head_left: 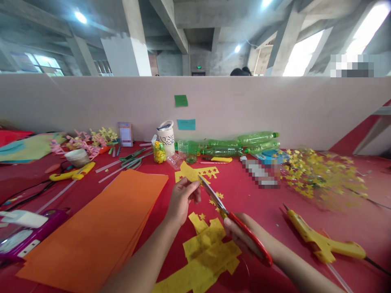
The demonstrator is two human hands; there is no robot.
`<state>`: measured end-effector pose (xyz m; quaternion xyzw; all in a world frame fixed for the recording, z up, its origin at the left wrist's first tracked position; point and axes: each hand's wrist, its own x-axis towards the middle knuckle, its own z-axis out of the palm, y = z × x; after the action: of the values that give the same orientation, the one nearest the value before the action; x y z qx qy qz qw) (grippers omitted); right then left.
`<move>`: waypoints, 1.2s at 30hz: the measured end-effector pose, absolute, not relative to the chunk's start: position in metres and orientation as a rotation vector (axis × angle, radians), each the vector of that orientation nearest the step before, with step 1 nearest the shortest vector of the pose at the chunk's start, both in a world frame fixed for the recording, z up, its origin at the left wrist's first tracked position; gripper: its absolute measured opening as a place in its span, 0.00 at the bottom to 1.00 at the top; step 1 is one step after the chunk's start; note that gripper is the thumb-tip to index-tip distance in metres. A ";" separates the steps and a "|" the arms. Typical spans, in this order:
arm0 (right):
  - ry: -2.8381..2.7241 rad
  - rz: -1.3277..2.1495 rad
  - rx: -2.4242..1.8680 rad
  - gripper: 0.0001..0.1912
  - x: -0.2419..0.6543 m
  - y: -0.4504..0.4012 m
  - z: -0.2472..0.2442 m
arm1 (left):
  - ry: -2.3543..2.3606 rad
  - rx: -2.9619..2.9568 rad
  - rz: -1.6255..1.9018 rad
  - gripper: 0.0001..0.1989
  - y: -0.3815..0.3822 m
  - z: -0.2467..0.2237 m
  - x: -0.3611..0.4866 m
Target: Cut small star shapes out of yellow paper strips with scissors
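Note:
Between its thumb and fingers my left hand [185,197] pinches a small piece of yellow felt-like sheet [190,172]. Red-handled scissors [214,193] are in my right hand [241,232], with the blade tips at the right edge of that piece. Behind it lies a yellow strip [210,171] with star-shaped holes. Several small cut-out yellow stars [218,195] are scattered beside the blades. Nearer to me, larger yellow scraps [210,244] overlap on the red table between my forearms.
Orange sheets [100,224] are stacked left, beside a purple power strip [36,236]. Yellow glue guns lie left [73,173] and right [320,238]. Green bottles [226,148], a white tumbler [165,138] and a box cutter [221,160] line the partition [91,97]. Yellow star sprays [317,175] stand right.

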<state>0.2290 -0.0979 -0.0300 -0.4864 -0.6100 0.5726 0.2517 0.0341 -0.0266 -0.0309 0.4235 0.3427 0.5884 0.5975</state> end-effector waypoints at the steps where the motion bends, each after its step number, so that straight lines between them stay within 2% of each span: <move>1: -1.651 1.554 -1.343 0.28 0.228 -0.098 -0.030 | 0.797 0.977 1.363 0.09 -0.027 -0.031 0.035; 16: -1.673 1.469 -1.464 0.30 0.223 -0.100 -0.023 | 0.780 0.943 1.356 0.09 -0.026 -0.032 0.035; 36: -1.717 1.445 -1.501 0.27 0.227 -0.095 -0.026 | 0.829 0.956 1.404 0.09 -0.019 -0.027 0.026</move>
<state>0.2271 -0.0953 -0.0258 -0.5425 -0.6205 0.5222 0.2190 0.0257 -0.0190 -0.0267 0.4100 0.3555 0.6020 0.5857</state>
